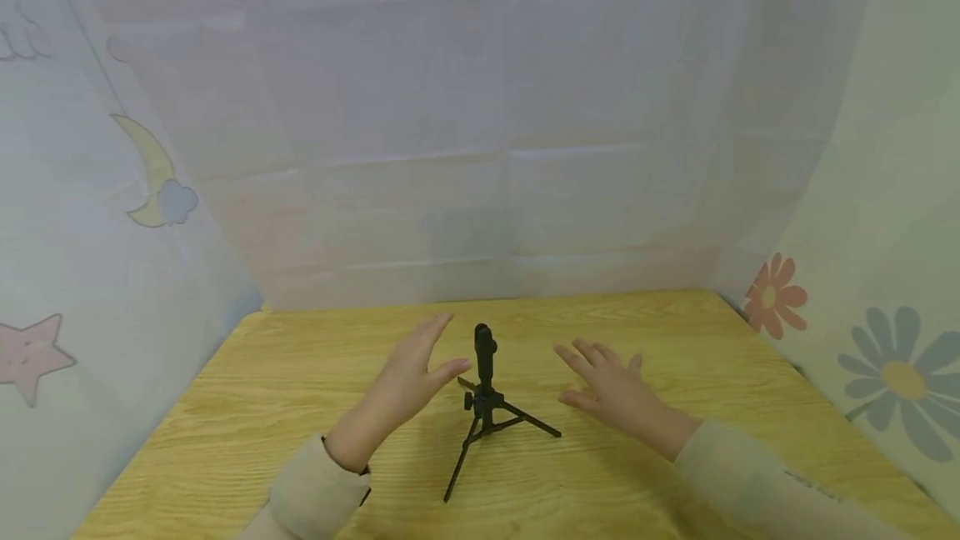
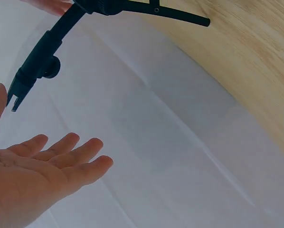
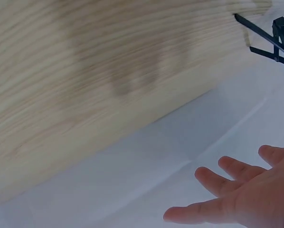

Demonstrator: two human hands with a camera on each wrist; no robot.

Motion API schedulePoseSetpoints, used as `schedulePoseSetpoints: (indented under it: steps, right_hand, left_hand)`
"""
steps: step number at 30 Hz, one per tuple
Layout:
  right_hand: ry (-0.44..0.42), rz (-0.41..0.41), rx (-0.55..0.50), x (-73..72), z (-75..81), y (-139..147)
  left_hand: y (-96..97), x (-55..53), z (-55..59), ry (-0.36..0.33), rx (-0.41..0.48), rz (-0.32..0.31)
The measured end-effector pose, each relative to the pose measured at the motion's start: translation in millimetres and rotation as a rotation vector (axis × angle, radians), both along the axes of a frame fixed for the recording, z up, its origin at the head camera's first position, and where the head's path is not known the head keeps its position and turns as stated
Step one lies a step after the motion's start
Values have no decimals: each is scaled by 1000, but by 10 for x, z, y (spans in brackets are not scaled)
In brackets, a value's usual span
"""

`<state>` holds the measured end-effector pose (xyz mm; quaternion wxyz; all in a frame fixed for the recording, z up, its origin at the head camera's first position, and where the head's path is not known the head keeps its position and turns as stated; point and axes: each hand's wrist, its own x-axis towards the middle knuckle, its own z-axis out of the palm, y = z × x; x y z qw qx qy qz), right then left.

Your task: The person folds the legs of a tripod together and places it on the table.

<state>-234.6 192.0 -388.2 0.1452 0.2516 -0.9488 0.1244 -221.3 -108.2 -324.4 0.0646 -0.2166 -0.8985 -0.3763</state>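
A small black tripod (image 1: 486, 394) stands upright on the wooden table with its legs spread and its centre post raised. Its forked top and side knob show in the left wrist view, where the post (image 2: 42, 52) slants across the upper left. My left hand (image 1: 405, 382) hovers just left of the post, fingers extended and thumb apart, holding nothing. On the other side, my right hand (image 1: 618, 390) is spread in the air with a wider gap to the tripod. Part of the tripod's legs (image 3: 275, 42) appears at the right wrist view's upper right corner.
The yellow wood-grain table (image 1: 285, 407) runs back to a pale creased cloth (image 1: 420, 148). Cloth walls flank it, with a moon print (image 1: 153, 165) on the left and flower prints (image 1: 903, 382) on the right.
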Motion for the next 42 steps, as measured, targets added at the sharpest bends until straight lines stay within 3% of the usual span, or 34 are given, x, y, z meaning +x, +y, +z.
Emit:
schedulePoseSetpoints:
  steps: [5, 10, 15, 19, 23, 28, 33, 38, 42]
  right_hand:
    - [-67, 15, -35, 63, -12, -126]
    - [-171, 38, -118, 95, -46, -233]
    - [-297, 101, -257, 94, -85, -287]
    - [-346, 178, -332, 81, -124, -342]
    - [-379, 216, -364, 56, -162, -409]
    - [-433, 215, -372, 21, -188, -488]
    - [-427, 225, -344, -9, -187, -552]
    - [-344, 238, -298, -18, -160, -604]
    - [-328, 248, -274, -29, -130, -641]
  left_hand:
    - [128, 25, -54, -25, 92, -25]
    - [218, 18, -108, 0, 137, -43]
    - [268, -1, -82, -7, 217, -63]
    - [299, -17, -70, -41, 276, -85]
    - [321, -27, -71, -68, 329, -103]
    - [337, -35, -68, -68, 347, -71]
    - [352, -38, -45, -67, 349, -56]
    - [366, -55, -25, -70, 342, -47]
    - [369, -88, -15, -61, 321, -26]
